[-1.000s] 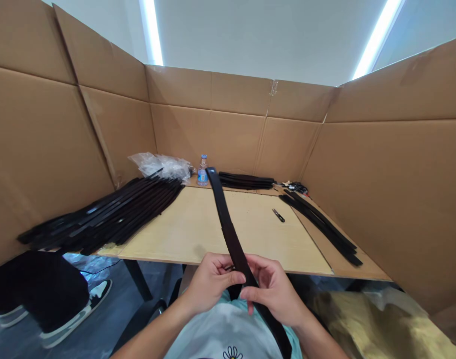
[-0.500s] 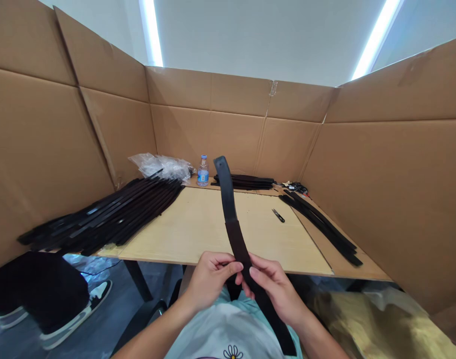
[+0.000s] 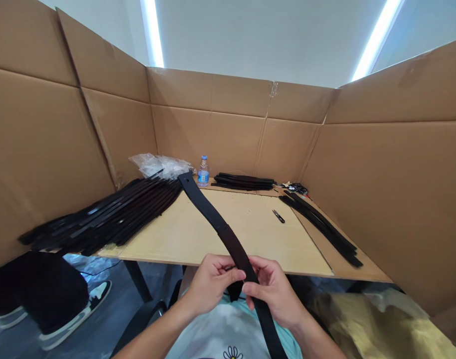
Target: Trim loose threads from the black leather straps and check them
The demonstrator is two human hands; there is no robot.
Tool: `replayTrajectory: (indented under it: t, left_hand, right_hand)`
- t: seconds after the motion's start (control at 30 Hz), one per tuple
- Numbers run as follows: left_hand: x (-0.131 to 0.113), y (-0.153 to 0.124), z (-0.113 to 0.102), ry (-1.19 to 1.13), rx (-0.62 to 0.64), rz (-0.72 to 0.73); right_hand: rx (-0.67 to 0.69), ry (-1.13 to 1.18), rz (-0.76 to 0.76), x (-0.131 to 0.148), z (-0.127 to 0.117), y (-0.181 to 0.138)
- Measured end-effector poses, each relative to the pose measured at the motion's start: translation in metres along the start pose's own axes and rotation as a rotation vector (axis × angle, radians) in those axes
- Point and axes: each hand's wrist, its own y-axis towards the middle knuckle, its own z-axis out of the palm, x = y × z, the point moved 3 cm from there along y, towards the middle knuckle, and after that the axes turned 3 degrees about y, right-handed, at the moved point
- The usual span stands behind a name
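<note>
My left grip and right grip are both clenched on a dark belt strap, side by side just off the bench's near edge. From the grips the strap angles up and left across the bench, its far end just beside the stacked black straps. Small snips lie ahead and right of the grips.
</note>
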Motion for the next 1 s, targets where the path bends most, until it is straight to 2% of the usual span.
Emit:
replayTrajectory:
  t: [0.27,0.47,0.7,0.83,1.0]
  left_hand:
    - [-0.003,0.0,0.003,-0.002,0.016,0.011]
    - [-0.002,-0.003,0.009,0.043,0.099,-0.022]
    - [-0.003,-0.003,0.009,0.108,0.028,0.024]
    - [-0.001,-0.002,0.006,0.03,0.017,0.02]
    - [0.002,0.001,-0.005,0.096,-0.118,0.038]
  right_hand:
    - [-0.122,-0.09,0.005,-0.001,0.0,-0.002]
    - [-0.202,-0.129,0.043,-0.007,-0.003,-0.003]
    - [-0.276,-0.248,0.005,-0.004,-0.003,-0.005]
    - [-0.242,-0.179,0.015,-0.003,-0.002,-0.005]
    - [-0.184,-0.107,-0.059,-0.003,-0.004,-0.004]
